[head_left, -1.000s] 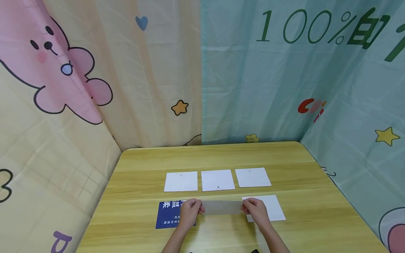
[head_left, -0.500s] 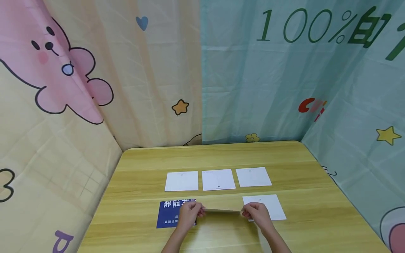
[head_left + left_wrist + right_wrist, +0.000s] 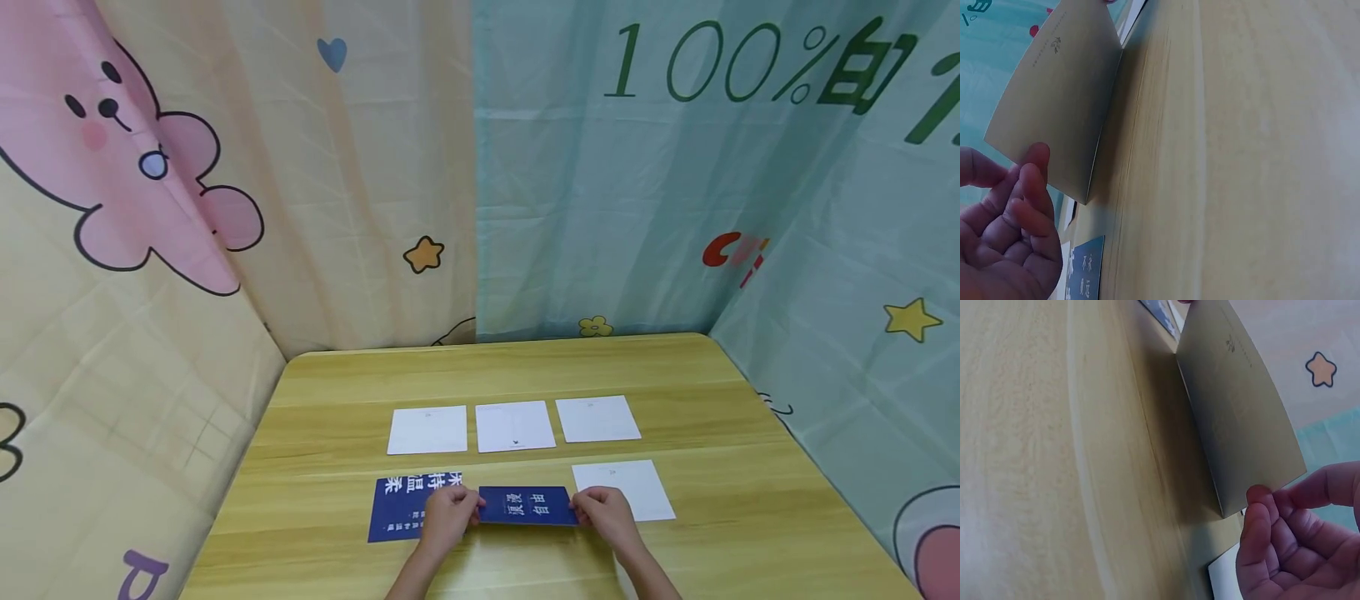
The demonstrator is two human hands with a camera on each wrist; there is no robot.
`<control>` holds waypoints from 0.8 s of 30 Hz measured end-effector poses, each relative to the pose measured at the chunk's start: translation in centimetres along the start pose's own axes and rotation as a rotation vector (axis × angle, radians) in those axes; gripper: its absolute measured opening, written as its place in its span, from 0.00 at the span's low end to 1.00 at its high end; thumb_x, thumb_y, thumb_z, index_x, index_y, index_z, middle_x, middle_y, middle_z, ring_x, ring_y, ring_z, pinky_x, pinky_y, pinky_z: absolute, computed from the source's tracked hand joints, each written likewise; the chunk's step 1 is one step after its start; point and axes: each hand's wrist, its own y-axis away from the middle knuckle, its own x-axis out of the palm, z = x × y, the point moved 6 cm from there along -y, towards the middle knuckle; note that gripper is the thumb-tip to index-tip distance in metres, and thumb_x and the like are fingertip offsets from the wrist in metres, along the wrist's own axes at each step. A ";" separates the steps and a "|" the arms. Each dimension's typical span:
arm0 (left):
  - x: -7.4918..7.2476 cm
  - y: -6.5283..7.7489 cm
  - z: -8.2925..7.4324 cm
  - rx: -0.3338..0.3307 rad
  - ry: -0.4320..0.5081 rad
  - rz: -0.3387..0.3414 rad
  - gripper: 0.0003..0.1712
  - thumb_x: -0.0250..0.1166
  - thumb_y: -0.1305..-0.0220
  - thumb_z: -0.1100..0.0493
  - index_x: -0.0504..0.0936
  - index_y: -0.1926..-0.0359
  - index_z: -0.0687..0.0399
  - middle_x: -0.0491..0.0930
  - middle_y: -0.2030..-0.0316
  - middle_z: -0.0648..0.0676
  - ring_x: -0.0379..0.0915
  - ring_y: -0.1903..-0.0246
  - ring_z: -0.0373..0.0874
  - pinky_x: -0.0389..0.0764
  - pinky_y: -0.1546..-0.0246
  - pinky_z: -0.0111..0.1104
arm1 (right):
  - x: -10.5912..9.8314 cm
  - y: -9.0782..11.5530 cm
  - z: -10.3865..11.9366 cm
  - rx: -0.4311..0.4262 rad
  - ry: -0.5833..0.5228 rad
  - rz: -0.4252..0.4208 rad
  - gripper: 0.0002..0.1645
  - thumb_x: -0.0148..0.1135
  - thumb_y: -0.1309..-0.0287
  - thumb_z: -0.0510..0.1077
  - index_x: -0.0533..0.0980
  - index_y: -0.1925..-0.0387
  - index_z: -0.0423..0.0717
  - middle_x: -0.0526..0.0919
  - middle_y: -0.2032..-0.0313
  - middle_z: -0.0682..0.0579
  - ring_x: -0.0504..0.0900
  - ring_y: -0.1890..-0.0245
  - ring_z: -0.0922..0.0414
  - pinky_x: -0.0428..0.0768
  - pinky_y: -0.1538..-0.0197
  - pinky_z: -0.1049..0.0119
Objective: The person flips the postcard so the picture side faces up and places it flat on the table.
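Note:
Between both hands a card [image 3: 527, 506] is held above the table, its dark blue side with white characters showing in the head view. My left hand [image 3: 448, 518] pinches its left edge, and my right hand [image 3: 609, 518] pinches its right edge. Both wrist views show the pale back of the card [image 3: 1063, 94], with a small printed mark on it. Partly behind the left hand lies a blue card [image 3: 393, 512] with white characters. A white card [image 3: 651, 492] lies beside the right hand, partly covered by it.
Across the wooden table [image 3: 337, 379] a row of white cards runs behind the hands: a left one [image 3: 427, 430], a middle one [image 3: 515, 426] and a right one [image 3: 598, 418]. Printed curtains [image 3: 375, 167] stand behind the table and at its sides.
The held card has tilted over: its greyish side faced the head camera, then only its thin edge, and now its blue printed side. Both hands stay at about the same place.

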 end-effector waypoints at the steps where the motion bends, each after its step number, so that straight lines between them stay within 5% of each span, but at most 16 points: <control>1: 0.0 0.0 -0.1 0.012 -0.034 -0.007 0.07 0.60 0.48 0.65 0.82 0.78 0.60 0.74 0.85 0.49 0.69 0.86 0.39 0.67 0.87 0.25 | 0.1 -0.1 0.0 -0.005 0.006 0.001 0.08 0.58 0.53 0.35 0.78 0.80 0.32 0.74 0.86 0.52 0.71 0.83 0.59 0.72 0.77 0.70; 8: 0.3 0.3 -0.9 0.143 -0.288 -0.061 0.08 0.60 0.50 0.63 0.80 0.83 0.52 0.70 0.87 0.42 0.64 0.85 0.34 0.68 0.84 0.27 | 0.3 -0.5 0.0 -0.055 0.063 -0.010 0.08 0.58 0.53 0.35 0.78 0.81 0.33 0.73 0.86 0.53 0.71 0.84 0.60 0.69 0.79 0.70; 17: 0.7 0.1 -1.0 0.179 -0.350 -0.078 0.10 0.58 0.48 0.63 0.79 0.83 0.51 0.69 0.87 0.41 0.63 0.85 0.34 0.67 0.85 0.26 | 0.4 -0.9 0.8 -0.133 0.188 -0.035 0.08 0.59 0.53 0.36 0.79 0.81 0.35 0.72 0.87 0.55 0.68 0.84 0.60 0.66 0.80 0.69; 24: 0.9 -0.1 -1.2 0.150 -0.424 -0.068 0.16 0.57 0.46 0.61 0.68 0.88 0.49 0.63 0.90 0.42 0.58 0.87 0.35 0.62 0.86 0.26 | 0.8 -1.3 1.1 -0.196 0.294 -0.065 0.06 0.60 0.57 0.37 0.79 0.83 0.38 0.72 0.86 0.56 0.68 0.81 0.60 0.67 0.77 0.67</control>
